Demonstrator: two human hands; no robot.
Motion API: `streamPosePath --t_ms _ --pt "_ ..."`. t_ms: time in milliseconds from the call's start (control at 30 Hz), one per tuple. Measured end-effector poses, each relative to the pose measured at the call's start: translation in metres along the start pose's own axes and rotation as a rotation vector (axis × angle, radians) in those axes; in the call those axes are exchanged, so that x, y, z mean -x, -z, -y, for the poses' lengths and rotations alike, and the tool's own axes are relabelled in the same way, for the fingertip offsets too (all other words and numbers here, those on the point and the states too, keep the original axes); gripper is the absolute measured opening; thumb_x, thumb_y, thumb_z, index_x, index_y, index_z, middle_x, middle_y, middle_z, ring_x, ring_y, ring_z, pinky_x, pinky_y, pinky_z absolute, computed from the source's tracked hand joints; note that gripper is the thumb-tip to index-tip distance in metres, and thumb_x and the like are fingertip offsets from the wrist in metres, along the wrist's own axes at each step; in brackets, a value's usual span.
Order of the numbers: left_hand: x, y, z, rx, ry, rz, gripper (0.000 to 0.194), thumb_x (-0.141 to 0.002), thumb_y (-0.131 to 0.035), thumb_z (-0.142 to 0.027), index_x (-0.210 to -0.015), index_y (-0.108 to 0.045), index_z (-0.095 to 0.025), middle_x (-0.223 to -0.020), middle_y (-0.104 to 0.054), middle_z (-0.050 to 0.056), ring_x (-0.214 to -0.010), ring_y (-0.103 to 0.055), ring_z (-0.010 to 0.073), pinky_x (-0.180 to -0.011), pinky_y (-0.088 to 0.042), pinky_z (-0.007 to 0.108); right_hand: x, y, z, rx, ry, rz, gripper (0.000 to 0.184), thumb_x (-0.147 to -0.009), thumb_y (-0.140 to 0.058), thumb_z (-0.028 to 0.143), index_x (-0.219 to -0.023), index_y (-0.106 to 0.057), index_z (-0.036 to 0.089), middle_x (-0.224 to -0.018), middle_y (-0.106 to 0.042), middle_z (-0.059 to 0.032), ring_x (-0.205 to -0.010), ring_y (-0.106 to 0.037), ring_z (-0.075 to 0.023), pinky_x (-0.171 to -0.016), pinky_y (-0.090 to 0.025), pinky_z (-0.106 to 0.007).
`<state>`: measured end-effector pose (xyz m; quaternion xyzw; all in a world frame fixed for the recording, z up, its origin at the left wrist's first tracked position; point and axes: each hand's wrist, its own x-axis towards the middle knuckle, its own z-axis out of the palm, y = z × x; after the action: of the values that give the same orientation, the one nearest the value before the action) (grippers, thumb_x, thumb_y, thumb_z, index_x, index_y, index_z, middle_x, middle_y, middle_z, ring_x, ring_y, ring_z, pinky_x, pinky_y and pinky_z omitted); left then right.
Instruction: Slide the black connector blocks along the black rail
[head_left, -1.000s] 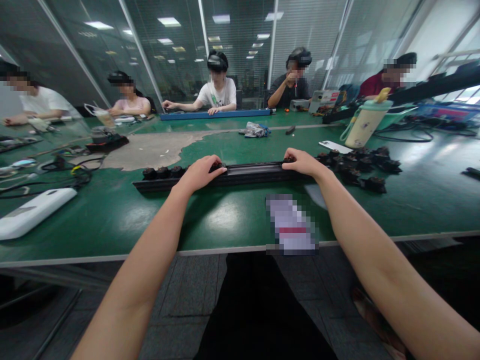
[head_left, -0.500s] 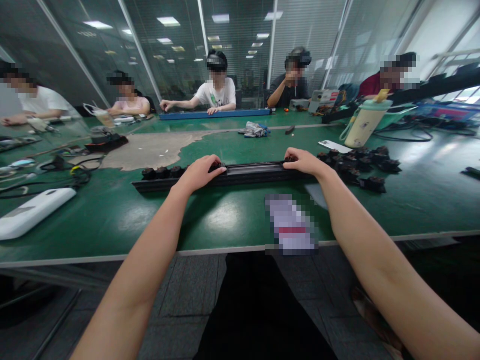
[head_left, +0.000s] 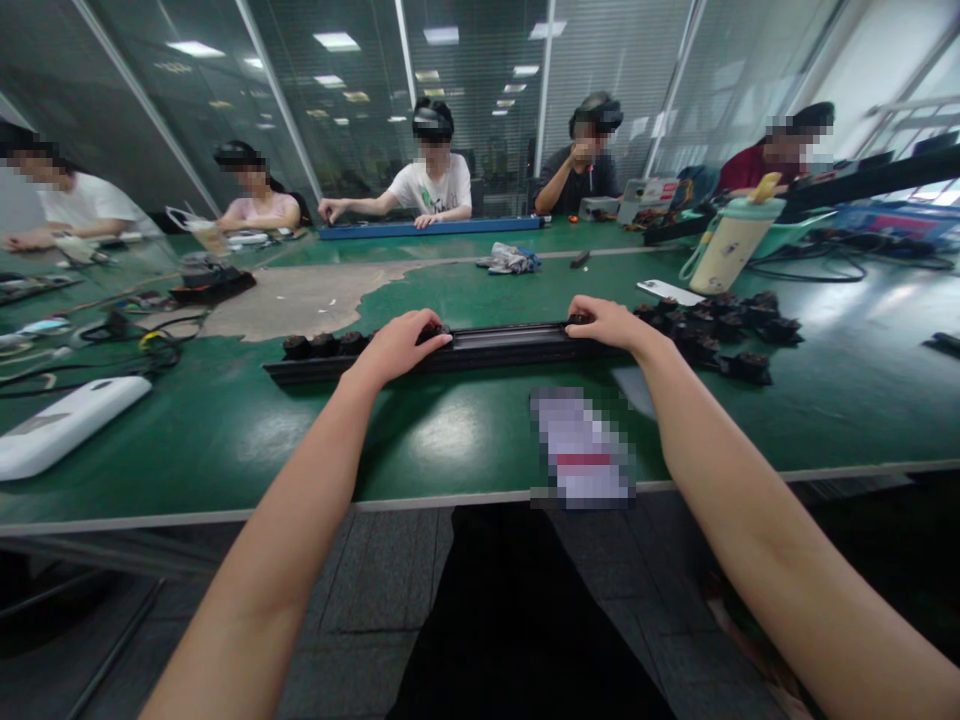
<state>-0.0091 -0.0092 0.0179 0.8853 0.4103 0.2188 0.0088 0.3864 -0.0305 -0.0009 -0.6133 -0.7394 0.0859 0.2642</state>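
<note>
A long black rail (head_left: pixel 502 347) lies across the green table (head_left: pixel 225 430) in front of me. My left hand (head_left: pixel 397 345) rests on its middle-left part, fingers curled over a small black part seated in the rail. My right hand (head_left: pixel 604 322) lies on the rail's right end, fingers bent over another small black piece. Three black parts (head_left: pixel 322 345) sit in a row on the rail left of my left hand. A heap of several loose black parts (head_left: pixel 712 330) lies just right of my right hand.
A white device (head_left: pixel 67 425) lies at the near left, cables (head_left: pixel 90 340) behind it. A blurred packet (head_left: pixel 581 450) sits near the table edge. A cream bottle (head_left: pixel 731 245) and white phone (head_left: pixel 671 292) stand behind the heap. Other people work along the far side.
</note>
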Motion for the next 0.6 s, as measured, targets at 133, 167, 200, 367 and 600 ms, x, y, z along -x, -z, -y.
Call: streamPosePath --t_ms 133,167,200,367,600 --pt "-0.0001 0.0002 -0.0002 0.003 0.006 0.004 0.037 -0.098 -0.053 -0.053 -0.109 -0.065 -0.02 -0.113 -0.072 0.011 -0.108 -0.066 0.0295 -0.1 -0.051 0.044 0.0035 0.0002 0.0076 0.017 0.001 -0.01 0.024 -0.076 -0.067 0.042 -0.09 -0.06 0.024 -0.087 -0.066 -0.0029 -0.087 -0.056 -0.0246 -0.084 -0.039 -0.038" --pt "-0.0001 0.0003 -0.0004 0.004 0.007 0.007 0.037 -0.098 -0.053 -0.053 -0.109 -0.065 -0.02 -0.113 -0.072 0.011 -0.108 -0.066 0.0296 -0.101 -0.051 0.044 0.0041 0.0006 0.009 0.017 0.0 -0.009 0.024 -0.076 -0.068 0.042 -0.09 -0.061 0.024 -0.087 -0.065 -0.003 -0.086 -0.055 -0.0247 -0.084 -0.039 -0.038" --pt "-0.0001 0.0004 -0.0006 0.005 0.006 0.01 0.037 -0.098 -0.053 -0.053 -0.109 -0.065 -0.02 -0.113 -0.072 0.011 -0.108 -0.066 0.0296 -0.101 -0.051 0.044 0.0045 0.001 0.01 0.015 0.0 -0.007 0.025 -0.076 -0.068 0.042 -0.09 -0.061 0.023 -0.086 -0.065 -0.003 -0.086 -0.055 -0.0248 -0.084 -0.039 -0.038" --pt "-0.0001 0.0009 -0.0009 0.004 0.0 0.007 0.037 -0.098 -0.053 -0.053 -0.109 -0.065 -0.02 -0.114 -0.071 0.011 -0.108 -0.066 0.0295 -0.1 -0.051 0.044 0.0028 0.0012 0.009 0.007 0.03 -0.003 0.025 -0.075 -0.068 0.042 -0.09 -0.061 0.024 -0.085 -0.064 -0.0028 -0.087 -0.054 -0.0249 -0.083 -0.04 -0.037" --pt "0.0 0.0006 -0.001 0.005 0.007 0.007 0.037 -0.098 -0.053 -0.054 -0.109 -0.065 -0.02 -0.113 -0.071 0.011 -0.109 -0.066 0.0297 -0.101 -0.051 0.044 0.0006 -0.0011 0.0035 0.003 0.03 -0.007 0.025 -0.074 -0.067 0.042 -0.089 -0.059 0.023 -0.089 -0.066 -0.0036 -0.088 -0.056 -0.0253 -0.082 -0.041 -0.037"
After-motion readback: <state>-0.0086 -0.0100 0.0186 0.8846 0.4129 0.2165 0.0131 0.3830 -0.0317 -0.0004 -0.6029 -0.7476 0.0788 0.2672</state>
